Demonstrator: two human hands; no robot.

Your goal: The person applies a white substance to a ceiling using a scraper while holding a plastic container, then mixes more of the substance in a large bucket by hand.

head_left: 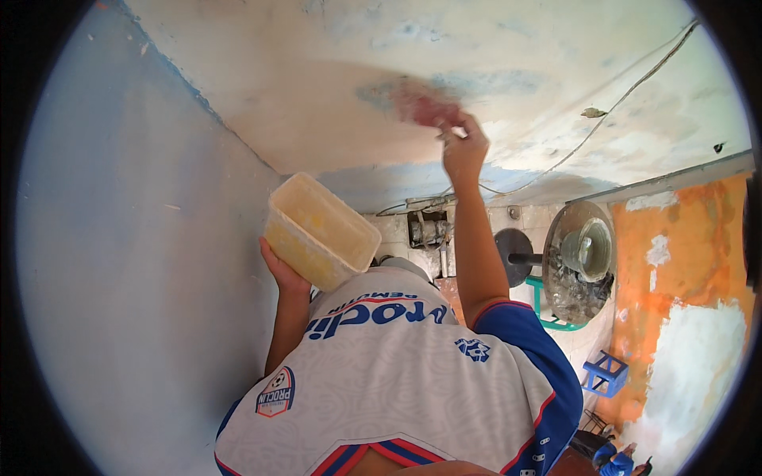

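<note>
My left hand point(284, 271) is closed on the side of a pale yellowish plastic tub point(308, 252), rectangular and open-topped. Smears mark the tub's walls; no heap of material shows in it. Raised against the patchy cream wall point(317, 111), my right hand point(464, 151) pinches a red putty scraper point(429, 107). Motion blurs the scraper, and its edge lies over a bluish patch on the wall. Whether the blade touches the surface, I cannot tell.
A bluish-grey wall point(143, 238) stands close on my left. A thin cable point(587, 143) runs along the worked wall. At right are a round table point(559, 289) bearing a bucket point(591, 250), a blue stool point(606, 374) and an orange wall point(683, 246). Another person point(615, 460) is at lower right.
</note>
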